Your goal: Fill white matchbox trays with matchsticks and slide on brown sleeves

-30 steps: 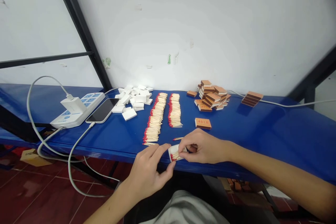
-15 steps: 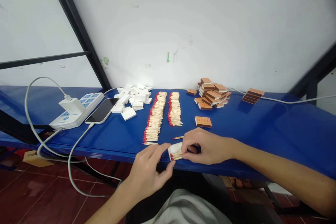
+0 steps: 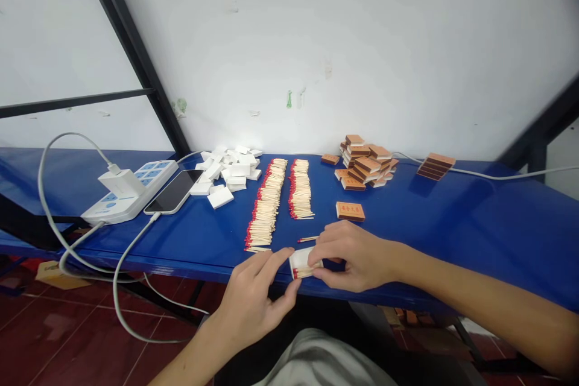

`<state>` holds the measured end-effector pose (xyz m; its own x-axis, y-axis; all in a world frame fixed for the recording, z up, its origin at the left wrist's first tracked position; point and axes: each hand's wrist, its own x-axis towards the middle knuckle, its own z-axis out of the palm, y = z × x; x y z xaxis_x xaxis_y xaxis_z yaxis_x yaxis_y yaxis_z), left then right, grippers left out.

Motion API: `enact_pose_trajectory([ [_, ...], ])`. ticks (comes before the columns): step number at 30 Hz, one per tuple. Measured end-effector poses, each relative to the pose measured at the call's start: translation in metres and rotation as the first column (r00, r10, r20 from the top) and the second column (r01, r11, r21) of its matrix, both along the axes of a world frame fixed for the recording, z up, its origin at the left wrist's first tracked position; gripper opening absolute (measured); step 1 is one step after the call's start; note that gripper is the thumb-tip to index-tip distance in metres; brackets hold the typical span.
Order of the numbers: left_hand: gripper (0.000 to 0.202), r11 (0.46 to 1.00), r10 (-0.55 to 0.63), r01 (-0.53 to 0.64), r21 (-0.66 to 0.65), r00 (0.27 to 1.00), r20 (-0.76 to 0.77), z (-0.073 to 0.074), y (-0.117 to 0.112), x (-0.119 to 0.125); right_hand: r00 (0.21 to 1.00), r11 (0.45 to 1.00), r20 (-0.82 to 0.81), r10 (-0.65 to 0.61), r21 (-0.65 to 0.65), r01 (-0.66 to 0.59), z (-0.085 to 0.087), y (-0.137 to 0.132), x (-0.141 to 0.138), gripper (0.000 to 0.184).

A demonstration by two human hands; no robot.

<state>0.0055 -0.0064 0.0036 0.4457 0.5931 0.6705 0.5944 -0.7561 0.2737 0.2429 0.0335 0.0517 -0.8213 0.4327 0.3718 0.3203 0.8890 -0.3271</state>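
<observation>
A small white matchbox tray (image 3: pixel 301 261) filled with red-tipped matches sits at the near edge of the blue table (image 3: pixel 452 223). My left hand (image 3: pixel 256 298) pinches the tray's left end between thumb and fingers. My right hand (image 3: pixel 350 256) closes over its right end, fingers curled around it and on the matches. One loose match (image 3: pixel 307 239) lies just beyond the tray. Two long rows of matches (image 3: pixel 271 202) stretch away behind it. A single orange matchbox sleeve (image 3: pixel 350 211) rests close to my right hand.
A heap of white trays (image 3: pixel 228 172) lies at the back left, beside a phone (image 3: pixel 174 190) and a power strip (image 3: pixel 129 189) with a charger and cables. Orange matchboxes are piled (image 3: pixel 365 164) at the back, with a small stack (image 3: pixel 435 166) farther right. Black frame bars cross the wall.
My right hand has shifted slightly along the tray and closed more over its right end. The left hand keeps its pinch. The view barely moved.
</observation>
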Motion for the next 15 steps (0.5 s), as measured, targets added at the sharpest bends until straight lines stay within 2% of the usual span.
enact_pose_trajectory([
  [6,0.031,1.0,0.004,-0.004,0.004,1.0,-0.003,0.0001,0.0002,0.0001,0.999,0.998,0.038,-0.026,0.065,0.023,0.0007,-0.0013,0.0008,0.016],
  [11,0.031,1.0,0.005,-0.005,0.027,1.0,0.004,-0.0002,0.0004,0.0013,0.997,0.973,0.052,-0.063,0.226,0.05,-0.0045,-0.0015,0.0013,0.016],
  [15,0.03,1.0,0.007,-0.007,0.022,1.0,0.014,-0.0014,0.0008,0.0014,0.997,0.968,0.058,-0.042,0.249,0.026,-0.0069,-0.0019,0.0007,0.016],
])
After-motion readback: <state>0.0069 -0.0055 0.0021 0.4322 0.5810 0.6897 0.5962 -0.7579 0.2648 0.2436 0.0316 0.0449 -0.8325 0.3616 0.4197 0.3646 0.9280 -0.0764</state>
